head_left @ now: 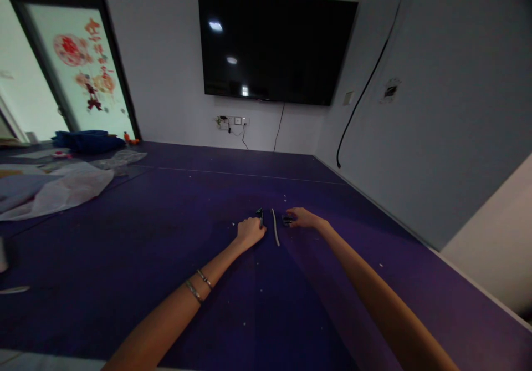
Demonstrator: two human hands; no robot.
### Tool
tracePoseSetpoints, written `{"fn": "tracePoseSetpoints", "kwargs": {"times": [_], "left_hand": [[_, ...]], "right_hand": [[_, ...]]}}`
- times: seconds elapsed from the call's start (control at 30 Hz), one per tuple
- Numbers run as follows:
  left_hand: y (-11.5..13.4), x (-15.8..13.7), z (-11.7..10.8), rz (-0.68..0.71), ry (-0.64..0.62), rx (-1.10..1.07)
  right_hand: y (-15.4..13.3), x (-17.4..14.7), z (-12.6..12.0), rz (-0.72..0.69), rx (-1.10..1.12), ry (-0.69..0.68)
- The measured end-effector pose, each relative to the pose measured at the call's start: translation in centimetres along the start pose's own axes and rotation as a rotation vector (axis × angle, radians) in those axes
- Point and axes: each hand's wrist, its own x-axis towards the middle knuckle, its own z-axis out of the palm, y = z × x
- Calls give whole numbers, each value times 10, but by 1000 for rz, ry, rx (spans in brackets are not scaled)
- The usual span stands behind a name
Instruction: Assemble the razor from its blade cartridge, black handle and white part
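Observation:
My left hand (pixel 251 232) is closed around a small dark object with a shiny edge (pixel 260 214), low over the purple tabletop (pixel 199 282). Its exact kind is too small to make out. A short, slightly curved grey strip or tube (pixel 275 228) lies on the surface between my hands, apart from both. Just right of it, the fingers of my right hand (pixel 303 218) are bent around the edge of another small dark object (pixel 287 220), which rests on the surface. Two bracelets (pixel 198 288) circle my left forearm.
Clear plastic sheeting (pixel 72 189) and a dark blue cloth bundle (pixel 87 140) lie at the far left. A wall with a television (pixel 274 46) stands behind the table. A black cable (pixel 361 96) hangs along the right wall. Small white specks dot the surface.

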Motion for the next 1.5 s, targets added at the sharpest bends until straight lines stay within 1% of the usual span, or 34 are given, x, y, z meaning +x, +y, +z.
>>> {"fn": "tracePoseSetpoints", "kwargs": {"times": [0.17,0.27,0.33,0.43,0.47,0.53,0.6,0.73,0.8,0.87,0.93,1.0,1.3,1.5], "left_hand": [[2,-2,0,-13,-4,0],[0,0,0,-22,11,-7],[-5,5,-2,-32,31,-20],[-23,13,-9,-45,82,-24],[-31,15,-11,-40,117,-12],[-48,19,-15,14,229,46],[-65,21,-15,40,287,112],[-90,26,-6,45,260,151],[-97,29,0,49,234,147],[-100,32,6,23,181,128],[-103,35,10,2,135,104],[-104,36,12,-1,117,88],[-109,38,15,15,142,68],[-107,35,11,8,129,70]], "right_hand": [[3,0,3,-8,-8,-17],[4,-2,3,-37,-5,13],[5,-4,3,-47,-3,45],[10,-13,0,-33,-29,143],[13,-17,-1,-21,-51,193],[21,-27,-1,22,-109,284],[30,-38,3,87,-163,327],[46,-58,18,194,-213,307],[51,-66,26,224,-209,301],[53,-71,31,242,-200,306],[53,-74,34,249,-193,321],[53,-75,36,250,-188,339],[54,-74,39,240,-182,380],[52,-75,37,239,-165,390]]}}
